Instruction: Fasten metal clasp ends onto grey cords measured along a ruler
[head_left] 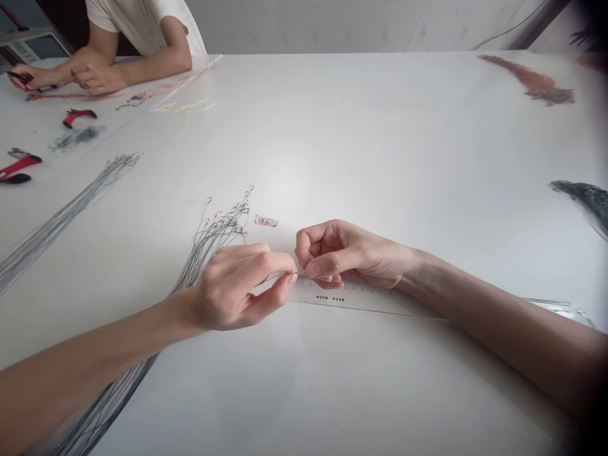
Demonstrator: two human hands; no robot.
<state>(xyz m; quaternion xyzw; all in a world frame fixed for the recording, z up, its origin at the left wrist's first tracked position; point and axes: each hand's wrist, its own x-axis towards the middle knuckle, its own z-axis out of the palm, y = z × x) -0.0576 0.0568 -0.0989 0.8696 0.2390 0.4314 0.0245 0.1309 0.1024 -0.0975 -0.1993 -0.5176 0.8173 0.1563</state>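
My left hand point(237, 288) is closed, with thumb and forefinger pinching a thin line point(273, 277) at the middle of the table. Just beside it my right hand point(349, 253) is closed too, its thumb pressed to curled fingers at the same line; the end between them is too small to make out. Beneath my right hand lies a clear ruler point(370, 305) with printed marks. A bundle of thin grey lines point(194, 256), with small hooks at the far ends, runs under my left forearm. Beyond my left hand lies a small label with red print point(266, 221).
Another hooked bundle point(71, 199) lies at left, near two red-handled pliers point(78, 117) and a dark tangle of line point(78, 137). Across the table a person point(142, 38) leans on their forearms. Reddish point(532, 79) and dark strands point(584, 196) lie at right.
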